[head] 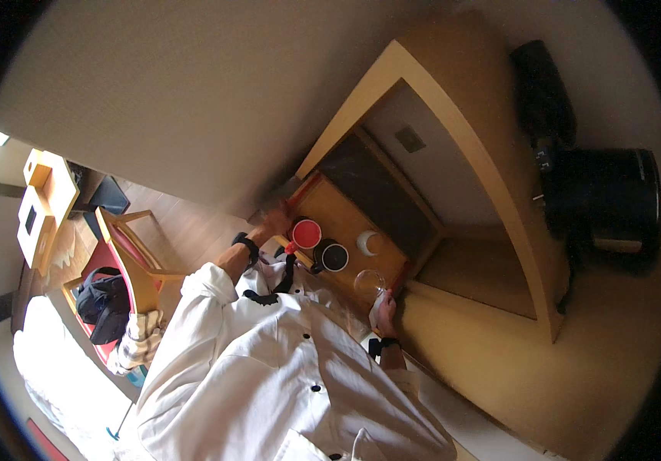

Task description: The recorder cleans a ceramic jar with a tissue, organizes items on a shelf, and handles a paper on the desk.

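Observation:
A wooden tray (339, 210) with red end edges lies in front of me, at a wooden-framed opening. My left hand (276, 222) is at its left end, against or close to the red edge; shadow hides the fingertips. Close by on the tray are a red mug (307, 234) and a black mug (335, 257) with a white rim. A small white cup-like item (368, 243) stands farther back. Near the right end is a clear glass (369, 283). Just beside the glass, my right hand (387, 314) grips a white cloth or paper (375, 312).
A wooden frame (451, 115) surrounds the opening, with a black appliance (601, 201) on its right. A plain wall (192, 104) rises at the left. Behind it are a red-padded wooden chair (117, 253) with a black bag (103, 299), and a white-covered bed (65, 374).

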`<state>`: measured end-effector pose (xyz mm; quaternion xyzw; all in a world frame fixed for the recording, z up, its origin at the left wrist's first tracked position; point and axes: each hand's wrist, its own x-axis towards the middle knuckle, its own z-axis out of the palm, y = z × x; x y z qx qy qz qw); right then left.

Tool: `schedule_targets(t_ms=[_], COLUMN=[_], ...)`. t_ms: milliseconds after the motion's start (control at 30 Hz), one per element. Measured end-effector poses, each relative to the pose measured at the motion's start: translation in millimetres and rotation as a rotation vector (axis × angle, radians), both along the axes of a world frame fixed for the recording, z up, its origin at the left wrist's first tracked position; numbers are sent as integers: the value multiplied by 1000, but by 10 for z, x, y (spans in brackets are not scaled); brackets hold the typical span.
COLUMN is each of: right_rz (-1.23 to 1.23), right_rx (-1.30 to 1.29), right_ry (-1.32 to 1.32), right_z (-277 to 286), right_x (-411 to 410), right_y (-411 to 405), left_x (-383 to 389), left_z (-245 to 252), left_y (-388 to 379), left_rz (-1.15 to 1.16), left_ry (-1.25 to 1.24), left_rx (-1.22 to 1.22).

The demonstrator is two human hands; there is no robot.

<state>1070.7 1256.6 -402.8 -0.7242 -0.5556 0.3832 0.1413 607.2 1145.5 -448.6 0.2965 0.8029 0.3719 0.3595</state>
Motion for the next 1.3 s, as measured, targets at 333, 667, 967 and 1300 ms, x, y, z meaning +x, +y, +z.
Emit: schedule_targets(t_ms=[333,667,967,1300], right_rz=[157,160,155,578], right_rx=[-9,-23,98,44], right_ry=[-49,-11,162,233], right_z=[215,135,76,-34], right_x=[-21,-12,-80,-1066], right_y=[-56,-48,27,813], left_x=[100,-65,-177,-146], left_z=[-57,-816,-676,-580], left_y=[-169,-156,-619,-1076], left_rz=[-173,-165,-200,-103], left_ry=[33,-2,-130,-394], left_rx=[-41,75,72,166])
